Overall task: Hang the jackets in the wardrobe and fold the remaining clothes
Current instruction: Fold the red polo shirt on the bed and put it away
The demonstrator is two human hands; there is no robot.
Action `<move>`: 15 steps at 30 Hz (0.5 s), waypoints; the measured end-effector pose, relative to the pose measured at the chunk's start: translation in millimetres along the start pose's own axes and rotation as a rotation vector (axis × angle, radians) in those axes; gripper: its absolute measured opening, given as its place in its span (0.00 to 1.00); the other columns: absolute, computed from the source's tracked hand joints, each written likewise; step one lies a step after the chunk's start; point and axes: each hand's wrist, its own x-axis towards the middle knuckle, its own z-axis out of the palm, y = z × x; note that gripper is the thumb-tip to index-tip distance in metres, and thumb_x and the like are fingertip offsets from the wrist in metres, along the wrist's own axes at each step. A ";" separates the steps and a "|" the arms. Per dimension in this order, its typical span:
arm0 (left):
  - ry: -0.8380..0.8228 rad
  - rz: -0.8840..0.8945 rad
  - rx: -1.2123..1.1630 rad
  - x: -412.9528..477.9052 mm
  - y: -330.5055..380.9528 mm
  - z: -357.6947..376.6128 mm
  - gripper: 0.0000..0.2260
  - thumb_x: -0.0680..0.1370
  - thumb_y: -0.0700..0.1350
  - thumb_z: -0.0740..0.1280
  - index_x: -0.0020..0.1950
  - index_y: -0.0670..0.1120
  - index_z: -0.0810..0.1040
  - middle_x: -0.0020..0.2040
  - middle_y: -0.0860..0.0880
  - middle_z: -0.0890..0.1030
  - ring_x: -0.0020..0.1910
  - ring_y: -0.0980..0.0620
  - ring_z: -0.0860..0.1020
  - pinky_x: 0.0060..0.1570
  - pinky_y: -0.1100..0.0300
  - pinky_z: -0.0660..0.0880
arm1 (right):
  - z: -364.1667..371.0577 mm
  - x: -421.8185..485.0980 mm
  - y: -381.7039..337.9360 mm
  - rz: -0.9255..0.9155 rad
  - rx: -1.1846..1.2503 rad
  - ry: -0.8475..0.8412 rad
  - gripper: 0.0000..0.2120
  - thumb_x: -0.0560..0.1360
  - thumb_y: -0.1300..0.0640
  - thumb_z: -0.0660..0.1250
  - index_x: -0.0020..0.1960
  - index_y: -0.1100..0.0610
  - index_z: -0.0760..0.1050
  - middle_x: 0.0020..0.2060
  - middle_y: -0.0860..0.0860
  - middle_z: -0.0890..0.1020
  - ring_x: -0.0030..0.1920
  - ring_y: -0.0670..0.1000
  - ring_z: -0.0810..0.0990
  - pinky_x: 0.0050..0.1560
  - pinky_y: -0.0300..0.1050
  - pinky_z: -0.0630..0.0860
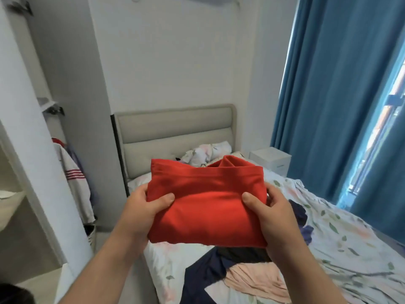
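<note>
Both hands' grip, left hand (143,208) and right hand (270,210), grasps folded red garment (206,202) above bed (341,227) strewn with clothes (252,279)

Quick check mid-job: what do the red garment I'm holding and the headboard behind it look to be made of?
Red garment: soft matte knit, probably cotton jersey; it folds thickly and sags between the hands. Headboard: padded upholstery in beige fabric or leatherette, judging by its cushioned horizontal channels; which of the two I cannot tell.

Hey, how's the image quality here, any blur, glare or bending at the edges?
Head view: the folded red garment is fairly sharp; the white wardrobe frame and blue curtain bow with wide-angle distortion; the window strip is blown out by daylight; soft shadows, slight overall softness.
</note>
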 end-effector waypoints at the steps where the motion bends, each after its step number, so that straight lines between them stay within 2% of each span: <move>1: 0.036 0.020 0.003 -8.6 9.2 -8.7 0.23 0.64 0.39 0.78 0.58 0.42 0.79 0.50 0.41 0.85 0.46 0.43 0.83 0.48 0.50 0.78 | 8.7 -3.3 -5.0 -0.011 0.006 -0.025 0.15 0.70 0.54 0.77 0.54 0.45 0.81 0.45 0.48 0.86 0.44 0.51 0.85 0.46 0.53 0.82; 4: 0.143 0.077 0.015 -28.8 33.0 -35.7 0.15 0.72 0.37 0.74 0.57 0.45 0.79 0.48 0.45 0.86 0.46 0.44 0.85 0.47 0.51 0.80 | 39.2 -8.6 -19.6 -0.047 0.031 -0.093 0.14 0.71 0.57 0.75 0.56 0.47 0.80 0.45 0.49 0.86 0.45 0.52 0.85 0.46 0.51 0.81; 7: 0.231 0.130 0.017 -40.9 50.4 -62.2 0.12 0.73 0.38 0.73 0.55 0.47 0.79 0.46 0.48 0.86 0.44 0.46 0.85 0.46 0.51 0.80 | 72.6 -11.4 -32.8 -0.081 0.041 -0.171 0.12 0.72 0.59 0.75 0.54 0.49 0.81 0.45 0.51 0.86 0.47 0.55 0.85 0.49 0.54 0.81; 9: 0.293 0.153 0.000 -46.2 60.1 -79.6 0.12 0.73 0.37 0.73 0.55 0.47 0.80 0.46 0.48 0.86 0.45 0.45 0.85 0.49 0.49 0.80 | 93.9 -11.7 -39.5 -0.094 0.049 -0.223 0.10 0.72 0.59 0.75 0.51 0.50 0.82 0.43 0.51 0.86 0.46 0.55 0.85 0.47 0.52 0.80; 12: 0.340 0.176 -0.031 -49.1 67.1 -105.9 0.13 0.71 0.37 0.74 0.53 0.47 0.81 0.48 0.45 0.86 0.46 0.44 0.85 0.47 0.50 0.79 | 121.8 -8.8 -45.3 -0.085 0.056 -0.311 0.09 0.72 0.59 0.74 0.52 0.52 0.82 0.43 0.52 0.86 0.45 0.55 0.85 0.46 0.51 0.81; 15: 0.369 0.206 -0.055 -44.3 74.3 -131.4 0.20 0.63 0.39 0.79 0.54 0.46 0.81 0.49 0.43 0.86 0.46 0.44 0.85 0.45 0.52 0.78 | 151.3 -2.9 -47.8 -0.113 0.079 -0.368 0.11 0.72 0.59 0.74 0.54 0.52 0.82 0.44 0.52 0.87 0.45 0.53 0.86 0.45 0.50 0.81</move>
